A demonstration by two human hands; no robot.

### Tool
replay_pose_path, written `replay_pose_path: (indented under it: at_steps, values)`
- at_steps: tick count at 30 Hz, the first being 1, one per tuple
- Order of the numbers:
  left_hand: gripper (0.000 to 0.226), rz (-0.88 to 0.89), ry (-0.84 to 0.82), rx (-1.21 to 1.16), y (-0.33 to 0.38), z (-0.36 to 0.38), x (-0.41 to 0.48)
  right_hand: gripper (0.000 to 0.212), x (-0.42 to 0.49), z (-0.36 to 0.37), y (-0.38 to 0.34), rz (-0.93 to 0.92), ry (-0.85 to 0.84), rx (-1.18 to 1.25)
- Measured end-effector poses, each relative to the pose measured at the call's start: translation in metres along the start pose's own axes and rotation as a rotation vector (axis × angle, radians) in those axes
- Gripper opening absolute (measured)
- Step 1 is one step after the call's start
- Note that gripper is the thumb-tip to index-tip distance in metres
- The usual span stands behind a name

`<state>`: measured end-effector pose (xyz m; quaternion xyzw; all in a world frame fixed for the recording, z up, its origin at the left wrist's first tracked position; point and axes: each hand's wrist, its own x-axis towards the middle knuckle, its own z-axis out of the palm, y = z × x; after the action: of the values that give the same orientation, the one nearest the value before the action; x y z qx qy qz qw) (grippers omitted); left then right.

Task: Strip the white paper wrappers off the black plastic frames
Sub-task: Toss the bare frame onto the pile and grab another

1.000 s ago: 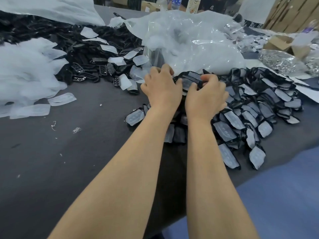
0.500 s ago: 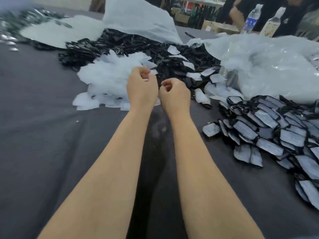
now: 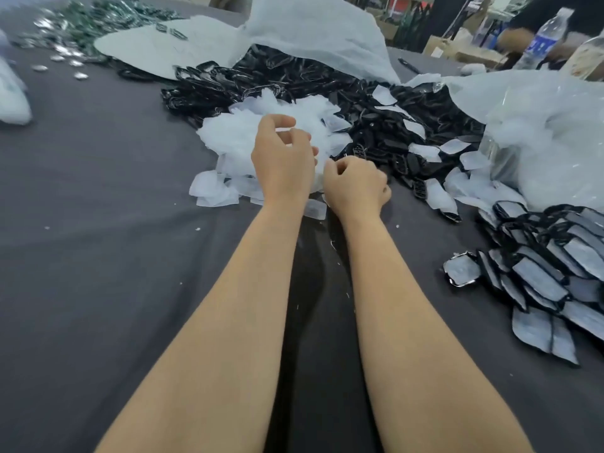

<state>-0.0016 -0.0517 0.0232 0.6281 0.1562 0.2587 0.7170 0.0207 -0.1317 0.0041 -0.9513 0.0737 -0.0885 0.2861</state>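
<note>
My left hand (image 3: 281, 158) hovers over a heap of stripped white paper wrappers (image 3: 235, 138), its fingers loosely curled and the thumb apart, with nothing clearly held. Just right of it my right hand (image 3: 356, 184) is curled into a fist at the heap's near edge, and nothing shows inside it. Behind the heap lies a wide pile of bare black plastic frames (image 3: 294, 80). Frames with white wrappers on them (image 3: 549, 266) are stacked at the right.
Everything lies on a dark grey cloth-covered table (image 3: 98, 223). A clear plastic bag (image 3: 555, 125) bulges at the right, and a white sheet (image 3: 310, 31) drapes over the black pile. Small shiny parts (image 3: 65, 50) are scattered far left. A water bottle (image 3: 542, 40) and another person's hand (image 3: 513, 37) are at the back right.
Both hands left the wrapped pile at the right and moved left to the white wrapper heap. In the last half second my left hand's fingers have loosened from a fist.
</note>
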Motion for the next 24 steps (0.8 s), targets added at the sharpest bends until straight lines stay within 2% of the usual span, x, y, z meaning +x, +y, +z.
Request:
replay_pose_path:
  at_steps: [4,8,12,15,17,21,24]
  values:
    - [0.019,0.003,-0.026,-0.030,0.001,0.013,0.007,0.028,0.012,-0.006,-0.002,-0.045,0.117,0.169]
    - [0.017,0.010,-0.027,-0.030,0.006,0.025,0.024,0.038,0.033,0.001,-0.024,-0.142,0.101,0.329]
    - [0.018,0.027,0.021,-0.102,0.015,0.022,0.059,0.040,0.061,0.014,-0.048,-0.216,0.106,0.364]
    - [0.018,0.032,0.141,-0.180,0.021,0.017,0.086,0.040,0.080,0.024,-0.069,-0.256,0.094,0.368]
    - [0.019,0.015,0.231,-0.227,0.021,0.016,0.104,0.038,0.091,0.034,-0.084,-0.296,0.032,0.324]
    - [0.017,-0.079,0.311,-0.233,0.013,0.013,0.126,0.036,0.107,0.048,-0.104,-0.264,-0.167,0.009]
    - [0.016,-0.121,0.331,-0.257,0.007,0.011,0.126,0.035,0.111,0.053,-0.107,-0.246,-0.195,-0.060]
